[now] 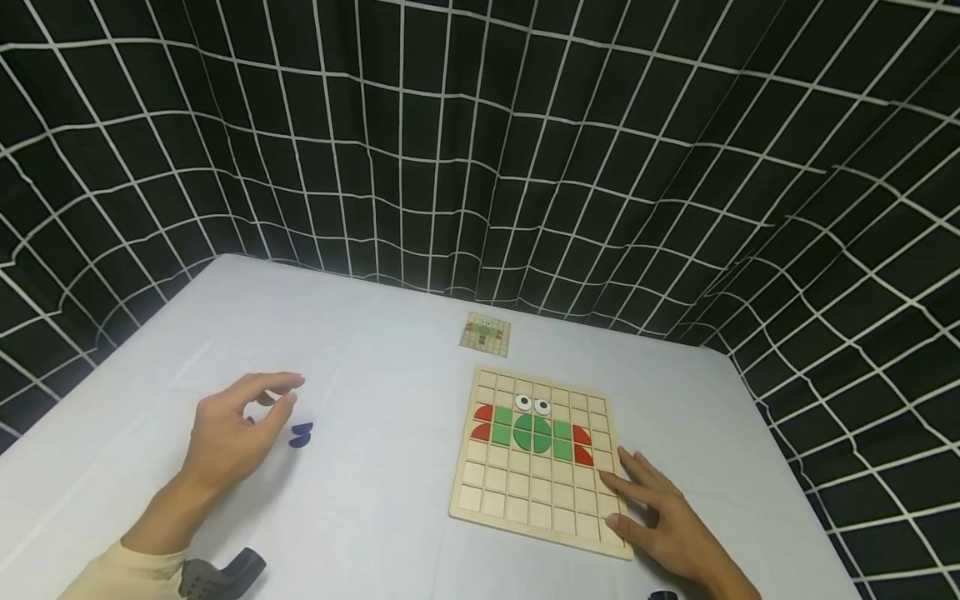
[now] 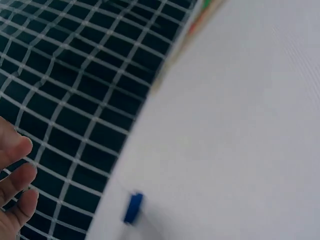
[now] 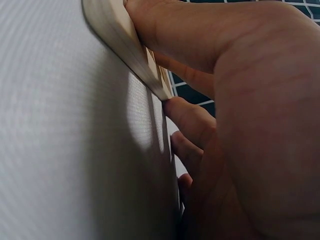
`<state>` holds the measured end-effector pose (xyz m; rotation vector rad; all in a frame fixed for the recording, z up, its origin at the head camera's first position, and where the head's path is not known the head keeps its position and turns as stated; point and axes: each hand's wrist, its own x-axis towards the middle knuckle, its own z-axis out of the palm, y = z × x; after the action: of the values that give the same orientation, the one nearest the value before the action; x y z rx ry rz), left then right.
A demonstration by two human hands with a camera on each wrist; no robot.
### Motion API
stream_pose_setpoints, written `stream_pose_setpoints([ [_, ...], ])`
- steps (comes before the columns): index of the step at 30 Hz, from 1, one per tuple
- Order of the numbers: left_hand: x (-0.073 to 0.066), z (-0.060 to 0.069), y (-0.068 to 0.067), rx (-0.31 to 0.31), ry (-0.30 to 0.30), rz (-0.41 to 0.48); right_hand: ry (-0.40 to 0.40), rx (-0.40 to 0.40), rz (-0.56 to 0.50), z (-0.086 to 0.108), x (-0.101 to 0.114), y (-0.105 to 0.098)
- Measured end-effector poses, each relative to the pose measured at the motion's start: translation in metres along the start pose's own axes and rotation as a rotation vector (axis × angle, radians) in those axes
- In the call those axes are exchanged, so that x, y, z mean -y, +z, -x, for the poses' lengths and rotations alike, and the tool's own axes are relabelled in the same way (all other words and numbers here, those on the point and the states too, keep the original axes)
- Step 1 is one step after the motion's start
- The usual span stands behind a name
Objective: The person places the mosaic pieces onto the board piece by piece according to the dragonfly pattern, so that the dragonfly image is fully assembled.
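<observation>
Over the left part of the table, my left hand [image 1: 234, 427] hovers with its fingers bent and a gap between thumb and forefinger. Nothing shows between its fingers [image 2: 22, 177] in the left wrist view. Just right of this hand lie two dark blue half-round pieces [image 1: 301, 440]; another blue bit is partly hidden behind it. My right hand [image 1: 663, 518] touches the right edge of a square wooden grid board [image 1: 517, 506], its thumb and fingertips on the rim, fingers spread. Green squares [image 1: 562, 429], a green circle, red quarter pieces [image 1: 583, 455] and two white eye discs [image 1: 523, 402] sit in the board's cells.
A small card [image 1: 485, 335] with a similar coloured pattern lies behind the board. Black cloth with a white grid [image 1: 420, 150] stands behind and beside the white table [image 1: 360, 500]. A dark grey strap piece [image 1: 221, 577] sits at the left wrist.
</observation>
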<state>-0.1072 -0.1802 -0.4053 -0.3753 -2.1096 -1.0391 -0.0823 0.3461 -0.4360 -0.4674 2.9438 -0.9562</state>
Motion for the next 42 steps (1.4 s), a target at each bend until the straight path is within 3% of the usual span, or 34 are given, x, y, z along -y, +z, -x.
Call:
stream_pose_setpoints([
  [7, 0.019, 0.019, 0.007, 0.131, -0.103, -0.102, 0.002, -0.005, 0.006, 0.0, -0.001, 0.002],
  [13, 0.024, 0.027, 0.011, 0.24, -0.236, -0.146, -0.004, -0.01, 0.026, 0.0, 0.0, 0.001],
  [19, 0.023, 0.028, 0.011, 0.316, -0.265, -0.213, -0.011, -0.015, 0.017, 0.001, 0.001, 0.001],
  [33, 0.023, 0.034, 0.017, 0.326, -0.211, -0.183, -0.005, -0.012, 0.042, 0.002, 0.003, 0.002],
  [40, 0.024, 0.032, 0.016, 0.345, -0.119, -0.143, 0.008, -0.001, 0.042, 0.002, 0.003, 0.001],
  [42, 0.025, 0.032, 0.016, 0.364, -0.117, -0.139, 0.019, 0.006, 0.04, 0.001, 0.003, 0.0],
])
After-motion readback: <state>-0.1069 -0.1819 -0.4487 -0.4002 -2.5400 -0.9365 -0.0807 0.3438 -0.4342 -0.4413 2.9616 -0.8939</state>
